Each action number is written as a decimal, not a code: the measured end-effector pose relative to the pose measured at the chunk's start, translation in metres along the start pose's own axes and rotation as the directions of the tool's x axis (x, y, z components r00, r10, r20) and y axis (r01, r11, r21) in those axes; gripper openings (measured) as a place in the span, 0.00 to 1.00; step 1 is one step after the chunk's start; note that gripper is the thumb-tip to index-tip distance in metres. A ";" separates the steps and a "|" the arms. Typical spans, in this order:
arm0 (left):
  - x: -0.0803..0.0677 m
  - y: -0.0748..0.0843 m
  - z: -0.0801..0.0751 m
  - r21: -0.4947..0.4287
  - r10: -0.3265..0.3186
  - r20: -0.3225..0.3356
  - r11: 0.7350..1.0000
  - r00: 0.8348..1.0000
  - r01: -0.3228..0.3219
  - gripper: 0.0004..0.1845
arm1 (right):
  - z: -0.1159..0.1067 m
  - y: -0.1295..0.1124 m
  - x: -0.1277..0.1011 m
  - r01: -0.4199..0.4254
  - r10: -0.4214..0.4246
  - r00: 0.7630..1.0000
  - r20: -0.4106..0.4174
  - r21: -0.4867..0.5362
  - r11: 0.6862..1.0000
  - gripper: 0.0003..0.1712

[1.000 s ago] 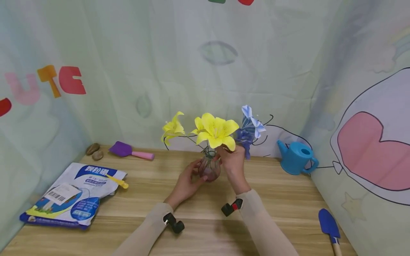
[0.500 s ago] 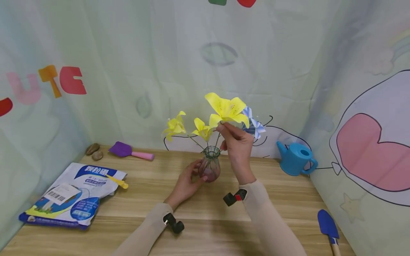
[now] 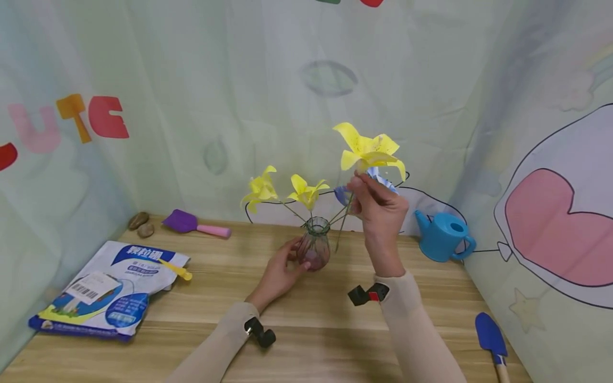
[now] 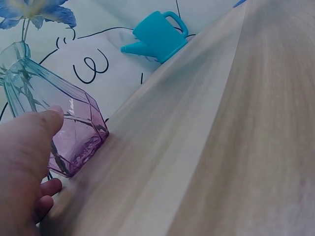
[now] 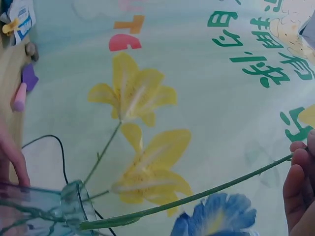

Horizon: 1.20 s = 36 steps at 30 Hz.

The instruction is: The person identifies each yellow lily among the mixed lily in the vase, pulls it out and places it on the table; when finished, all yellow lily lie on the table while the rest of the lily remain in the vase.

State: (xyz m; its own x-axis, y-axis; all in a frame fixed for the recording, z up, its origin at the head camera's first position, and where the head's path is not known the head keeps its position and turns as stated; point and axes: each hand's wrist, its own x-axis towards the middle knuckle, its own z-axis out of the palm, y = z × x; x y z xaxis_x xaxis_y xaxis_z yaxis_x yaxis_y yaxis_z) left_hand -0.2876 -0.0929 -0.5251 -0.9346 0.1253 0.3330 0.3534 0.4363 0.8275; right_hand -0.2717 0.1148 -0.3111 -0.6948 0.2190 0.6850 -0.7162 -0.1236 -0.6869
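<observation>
Right hand (image 3: 378, 205) pinches lily (image 3: 369, 150) outside vase (image 3: 314, 250); two lilies inside.

on the backdrop cloth (image 3: 201, 80) to your left you can read the cut-out letters "utc" (image 3: 72, 123) in pink, orange and red, with a further red letter partly cut off. the white and blue bag (image 3: 107, 290) lying on the table (image 3: 297, 340) carries blue chinese headline characters, too small to make out, and a white barcode label (image 3: 88, 288) whose digits are illegible. your right wrist view shows green chinese characters (image 5: 261, 44) on the cloth, seen at a slant and unreadable.
</observation>
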 end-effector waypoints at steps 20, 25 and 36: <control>0.000 -0.005 0.002 0.004 -0.013 -0.002 1.000 1.000 0.013 0.39 | -0.098 0.025 -0.007 -0.289 0.238 0.933 -0.272 -0.168 0.942 0.20; 0.001 -0.005 0.004 0.002 -0.001 0.001 1.000 1.000 0.001 0.39 | -0.116 0.036 -0.005 -0.393 0.322 0.889 -0.327 -0.183 0.901 0.23; 0.001 0.000 0.002 -0.005 -0.010 0.000 1.000 1.000 0.010 0.39 | -0.138 0.072 0.001 -0.614 0.508 0.759 -0.407 -0.187 0.767 0.26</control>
State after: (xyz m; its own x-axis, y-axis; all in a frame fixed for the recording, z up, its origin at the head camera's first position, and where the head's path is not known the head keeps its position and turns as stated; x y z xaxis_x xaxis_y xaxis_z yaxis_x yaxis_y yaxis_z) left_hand -0.2882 -0.0912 -0.5256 -0.9379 0.1211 0.3250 0.3445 0.4330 0.8329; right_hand -0.3147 0.2398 -0.3934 -0.8646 0.4973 0.0719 -0.1104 -0.0484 -0.9927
